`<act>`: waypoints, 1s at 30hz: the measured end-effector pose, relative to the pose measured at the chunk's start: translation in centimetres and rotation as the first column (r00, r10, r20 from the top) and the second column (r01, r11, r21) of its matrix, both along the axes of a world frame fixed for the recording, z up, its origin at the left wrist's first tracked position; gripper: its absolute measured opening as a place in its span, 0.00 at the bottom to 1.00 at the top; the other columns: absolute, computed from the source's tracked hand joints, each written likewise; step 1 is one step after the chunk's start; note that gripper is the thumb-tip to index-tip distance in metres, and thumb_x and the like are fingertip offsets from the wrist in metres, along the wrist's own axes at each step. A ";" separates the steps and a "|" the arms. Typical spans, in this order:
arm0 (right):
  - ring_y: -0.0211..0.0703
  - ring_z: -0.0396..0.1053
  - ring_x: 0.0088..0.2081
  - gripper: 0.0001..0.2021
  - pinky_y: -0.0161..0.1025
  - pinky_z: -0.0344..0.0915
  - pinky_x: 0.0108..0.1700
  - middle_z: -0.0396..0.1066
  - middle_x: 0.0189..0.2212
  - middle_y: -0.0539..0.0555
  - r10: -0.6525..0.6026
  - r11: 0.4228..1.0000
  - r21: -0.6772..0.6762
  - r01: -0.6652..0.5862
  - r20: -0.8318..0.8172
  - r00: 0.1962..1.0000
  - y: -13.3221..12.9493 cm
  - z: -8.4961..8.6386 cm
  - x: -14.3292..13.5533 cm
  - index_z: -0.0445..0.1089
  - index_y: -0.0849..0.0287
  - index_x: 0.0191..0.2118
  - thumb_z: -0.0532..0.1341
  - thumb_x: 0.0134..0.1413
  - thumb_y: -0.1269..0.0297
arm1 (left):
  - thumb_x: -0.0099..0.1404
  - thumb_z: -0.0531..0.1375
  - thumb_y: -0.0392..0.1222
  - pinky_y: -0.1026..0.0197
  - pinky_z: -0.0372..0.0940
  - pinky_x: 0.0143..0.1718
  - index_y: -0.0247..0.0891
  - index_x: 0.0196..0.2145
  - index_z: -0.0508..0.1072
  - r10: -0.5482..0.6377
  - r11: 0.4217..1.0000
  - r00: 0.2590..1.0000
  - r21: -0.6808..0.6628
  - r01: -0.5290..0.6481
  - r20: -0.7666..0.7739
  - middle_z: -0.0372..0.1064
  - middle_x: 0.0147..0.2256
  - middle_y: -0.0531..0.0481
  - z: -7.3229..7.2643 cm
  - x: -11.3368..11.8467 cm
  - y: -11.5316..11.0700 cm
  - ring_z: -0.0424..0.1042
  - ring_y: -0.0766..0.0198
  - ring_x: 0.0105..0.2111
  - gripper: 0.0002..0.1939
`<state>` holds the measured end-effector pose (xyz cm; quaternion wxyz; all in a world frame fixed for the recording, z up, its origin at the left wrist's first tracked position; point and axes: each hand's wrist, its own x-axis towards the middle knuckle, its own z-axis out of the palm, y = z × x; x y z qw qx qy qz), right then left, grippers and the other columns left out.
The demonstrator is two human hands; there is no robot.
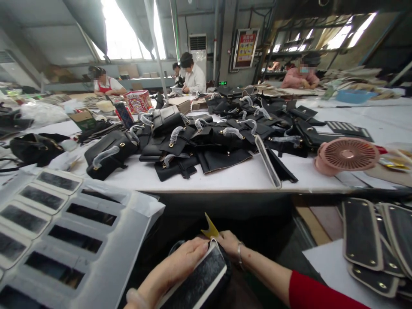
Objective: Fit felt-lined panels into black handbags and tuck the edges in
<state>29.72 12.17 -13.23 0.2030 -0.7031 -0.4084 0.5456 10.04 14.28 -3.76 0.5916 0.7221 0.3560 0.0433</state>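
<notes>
Low in front of me, a black leather bag piece (201, 281) with a panel bordered in white lies tilted, its lower end cut off by the frame. My left hand (188, 255) lies along its left edge, fingers closed over the far end. At the far right corner my right hand (229, 243) has curled fingers, partly hidden by the piece. A yellow fork-tipped piece (210, 226) sticks up from the fingers of my right hand; its lower part is hidden.
Black handbags (174, 133) with wrapped handles are heaped on the white table (144, 182). A pink fan (346, 156) stands at right, above stacked black panels (362, 234). A slotted grey board (106, 231) with panels is at left. Several people work farther back.
</notes>
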 end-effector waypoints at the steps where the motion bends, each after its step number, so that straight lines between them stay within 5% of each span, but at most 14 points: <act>1: 0.33 0.64 0.19 0.13 0.32 0.64 0.22 0.65 0.21 0.44 0.037 0.999 0.000 -0.037 0.043 0.998 0.2 0.9 1.4 0.68 0.62 0.36 0.59 0.64 0.56 | 0.72 0.44 0.56 0.57 0.60 0.53 0.39 0.42 0.77 0.003 1.000 1.000 0.005 -0.003 -0.004 0.73 0.43 0.47 0.0 0.0 0.0 0.70 0.56 0.46 0.26; 6: 0.32 0.57 0.13 0.22 0.31 0.55 0.14 0.62 0.19 0.43 0.316 0.948 0.023 -0.317 0.059 0.947 1.6 7.4 7.9 0.68 0.59 0.41 0.52 0.61 0.44 | 0.72 0.45 0.55 0.58 0.61 0.48 0.39 0.39 0.77 0.020 1.000 1.000 -0.006 -0.020 -0.012 0.73 0.40 0.48 0.3 0.2 0.1 0.69 0.56 0.42 0.25; 9: 0.34 0.58 0.13 0.20 0.31 0.55 0.15 0.67 0.18 0.46 0.591 0.806 -0.029 -0.591 0.000 0.806 2.9 10.5 9.0 0.72 0.59 0.33 0.62 0.50 0.45 | 0.72 0.46 0.56 0.58 0.61 0.50 0.40 0.41 0.77 0.021 0.999 1.000 -0.042 -0.022 -0.009 0.75 0.42 0.49 0.4 0.3 0.2 0.70 0.56 0.44 0.25; 13: 0.36 0.64 0.20 0.11 0.30 0.54 0.20 0.71 0.20 0.47 0.792 0.598 0.035 -0.801 0.126 0.597 4.7 12.0 7.1 0.75 0.58 0.29 0.69 0.43 0.56 | 0.71 0.48 0.56 0.57 0.58 0.57 0.40 0.51 0.74 0.039 0.994 0.999 -0.099 -0.043 -0.034 0.72 0.52 0.47 0.1 0.0 0.3 0.68 0.54 0.52 0.24; 16: 0.41 0.69 0.27 0.08 0.33 0.58 0.29 0.75 0.26 0.49 0.782 0.493 0.130 -0.860 0.366 0.504 5.8 11.8 5.3 0.77 0.56 0.34 0.67 0.49 0.59 | 0.69 0.52 0.55 0.56 0.55 0.60 0.37 0.66 0.56 0.132 0.972 0.988 -0.187 -0.145 -0.077 0.66 0.58 0.44 -0.5 -0.3 0.3 0.64 0.54 0.57 0.33; 20: 0.49 0.71 0.32 0.19 0.44 0.55 0.40 0.77 0.29 0.60 0.615 0.374 0.216 -0.902 0.671 0.415 6.9 11.3 3.6 0.74 0.60 0.29 0.53 0.65 0.55 | 0.66 0.55 0.52 0.56 0.62 0.48 0.33 0.70 0.34 0.223 0.938 0.971 -0.255 -0.237 -0.083 0.73 0.42 0.48 -1.2 -0.3 0.1 0.70 0.57 0.41 0.45; 26: 0.46 0.71 0.29 0.24 0.44 0.52 0.38 0.77 0.26 0.60 0.509 0.123 0.244 -0.962 0.816 0.273 7.8 10.7 2.0 0.73 0.60 0.26 0.50 0.67 0.52 | 0.65 0.56 0.54 0.62 0.57 0.32 0.40 0.70 0.32 0.304 0.927 0.952 -0.223 -0.301 -0.025 0.60 0.29 0.56 -1.7 -0.1 -0.3 0.58 0.64 0.28 0.47; 30: 0.43 0.71 0.26 0.25 0.43 0.51 0.35 0.77 0.24 0.57 0.478 0.049 0.242 -0.969 0.846 0.235 7.7 10.5 1.5 0.73 0.59 0.26 0.50 0.68 0.53 | 0.66 0.56 0.54 0.63 0.55 0.30 0.40 0.70 0.42 0.290 0.946 0.955 -0.132 -0.297 -0.066 0.61 0.28 0.55 -1.6 -0.1 -0.4 0.59 0.64 0.27 0.42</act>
